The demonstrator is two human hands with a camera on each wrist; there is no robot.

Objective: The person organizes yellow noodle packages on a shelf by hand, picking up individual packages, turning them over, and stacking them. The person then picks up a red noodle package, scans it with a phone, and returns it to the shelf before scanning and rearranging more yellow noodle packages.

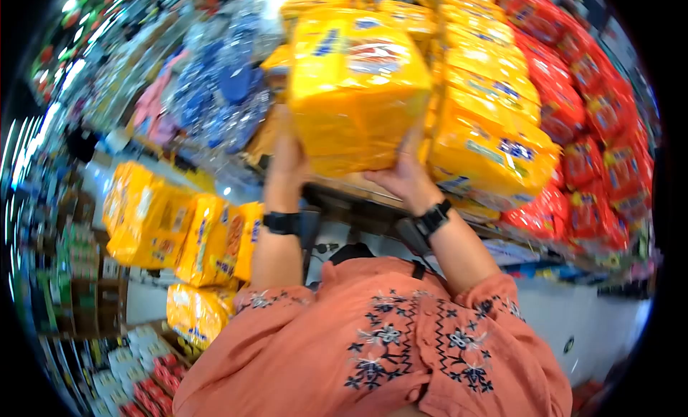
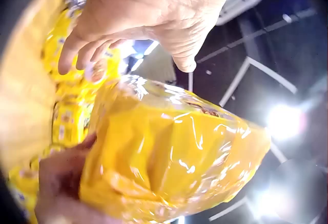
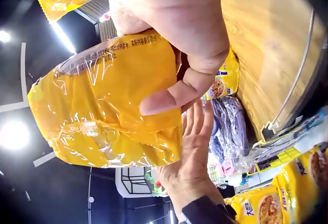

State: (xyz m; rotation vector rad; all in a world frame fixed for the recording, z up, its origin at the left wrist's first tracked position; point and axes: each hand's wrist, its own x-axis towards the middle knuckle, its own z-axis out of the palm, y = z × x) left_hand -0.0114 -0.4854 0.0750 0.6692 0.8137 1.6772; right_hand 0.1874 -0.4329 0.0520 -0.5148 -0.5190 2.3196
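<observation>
A yellow plastic-wrapped package is held up in front of the person. The right hand grips its side, a bent finger lying against the wrapper in the right wrist view. On the other side is the left hand, fingers extended and thumb spread. The left wrist view shows a gap between its fingertips and the package; the head view cannot settle whether the palm touches it.
Stacked yellow packages stand to the right, with red packages beyond. More yellow packages are at the lower left. Blue wrapped goods lie upper left. A wooden surface shows in the right wrist view.
</observation>
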